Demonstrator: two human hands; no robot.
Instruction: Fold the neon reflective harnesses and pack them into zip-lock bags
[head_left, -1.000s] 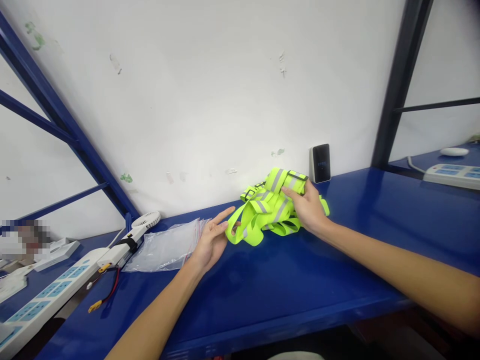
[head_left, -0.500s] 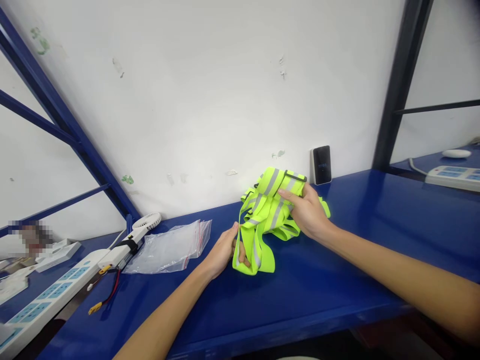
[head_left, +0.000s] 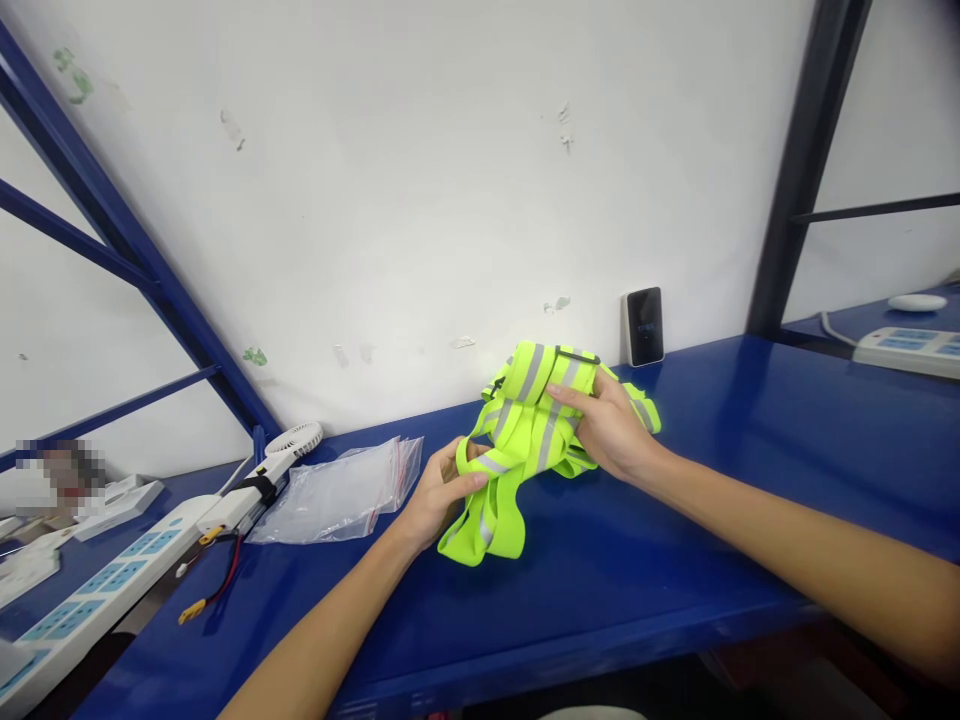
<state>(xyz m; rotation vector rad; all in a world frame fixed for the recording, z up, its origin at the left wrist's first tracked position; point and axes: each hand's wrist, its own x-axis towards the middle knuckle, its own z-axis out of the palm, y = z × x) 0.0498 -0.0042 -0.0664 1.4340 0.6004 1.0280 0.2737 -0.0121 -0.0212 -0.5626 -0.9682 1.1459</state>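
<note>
A bundle of neon yellow-green reflective straps (head_left: pixel 544 430) with silver-grey stripes and black buckles is held over the blue table (head_left: pixel 637 560). My right hand (head_left: pixel 611 425) grips the upper right part, thumb on top of a wide folded band near a black buckle. Lower on the left, my left hand (head_left: pixel 442 490) pinches a strap between thumb and fingers; some of its fingers are hidden behind the webbing. Below it, a loop of strap hangs down towards the tabletop. More straps stick out behind my right hand.
Clear zip bags (head_left: pixel 337 495) lie on the table to the left, beside a small white fan (head_left: pixel 296 440) and a cable with yellow connectors (head_left: pixel 217 590). A long power strip (head_left: pixel 97 590) runs along the left. A small device with a dark screen (head_left: pixel 643 327) stands against the wall.
My left hand has gone from reaching inside the hanging loop to gripping a strap, slightly higher. The loop has shifted left, and the bundle's top has moved a little left and down.
</note>
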